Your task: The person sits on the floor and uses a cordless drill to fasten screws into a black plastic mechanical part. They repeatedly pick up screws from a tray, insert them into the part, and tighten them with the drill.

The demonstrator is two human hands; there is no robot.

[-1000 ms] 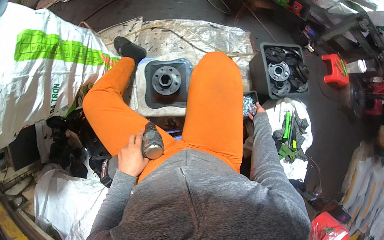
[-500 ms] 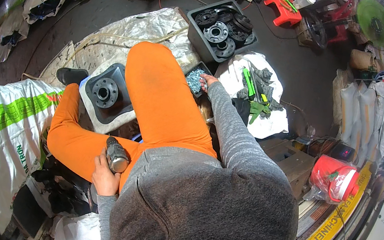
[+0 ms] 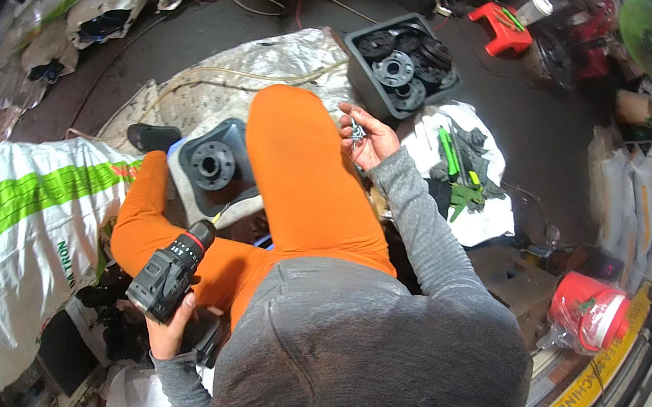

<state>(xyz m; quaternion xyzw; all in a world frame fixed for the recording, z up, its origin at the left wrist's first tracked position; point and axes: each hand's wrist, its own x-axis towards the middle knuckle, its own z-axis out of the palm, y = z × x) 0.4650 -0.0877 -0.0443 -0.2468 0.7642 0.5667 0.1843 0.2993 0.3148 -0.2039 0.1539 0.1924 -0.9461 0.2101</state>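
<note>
My left hand [image 3: 173, 334] grips a black cordless drill [image 3: 164, 274] by its handle over my left thigh. The drill's chuck points up and away, toward a dark round flanged part [image 3: 212, 165] with a ring of holes. That part lies in a black square-rimmed holder [image 3: 242, 190] between my legs. Beyond my right knee, my right hand [image 3: 381, 141] is palm up with fingers curled around several small silvery screws [image 3: 357, 131]. The small tray of screws is now hidden behind this hand and my knee.
A grey bin [image 3: 396, 110] of round flanged parts [image 3: 393, 68] stands beyond my right hand. Right of that hand, a white sack [image 3: 479, 227] carries grey gloves and a green tool [image 3: 448, 152]. A red stool [image 3: 500, 33] is farther off; a red bucket [image 3: 577, 299] stands at right.
My right hand has come up from the screw tray with screws in it, palm turned up. My left hand has raised the drill and swung its chuck away from me.
</note>
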